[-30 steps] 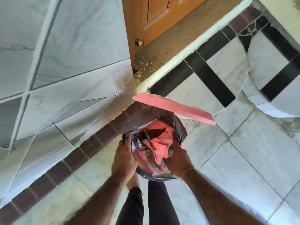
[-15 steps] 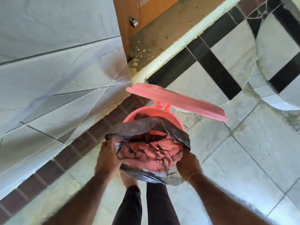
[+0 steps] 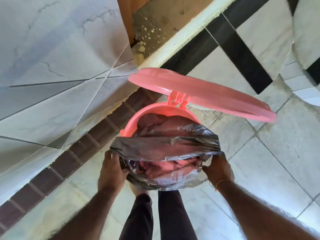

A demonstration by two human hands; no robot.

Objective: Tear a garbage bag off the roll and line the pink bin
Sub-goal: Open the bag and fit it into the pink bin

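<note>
Two hands are gripping the garbage bag (image 3: 166, 146) w/ curled fingers: left hand (image 3: 112, 172) on its left edge, right hand (image 3: 218, 168) on its right. Bag is hanging half inside the pink bin (image 3: 136, 118), near rim covered, far rim bare; lid (image 3: 207, 94) is standing open.

Both hands (image 3: 112, 172) grip garbage bag (image 3: 166, 146) over pink bin (image 3: 138, 118).

Both forearms bare, no sleeves in view. Left hand (image 3: 112, 172): no ring or band seen. Right hand (image 3: 218, 168): thin thread-like bracelet (image 3: 222, 181), pale orange, sits at the wrist. Trousers (image 3: 159, 217) dark, near black, plain fabric, both legs visible. One bare foot (image 3: 136, 190) partly shows at a trouser hem.
</note>
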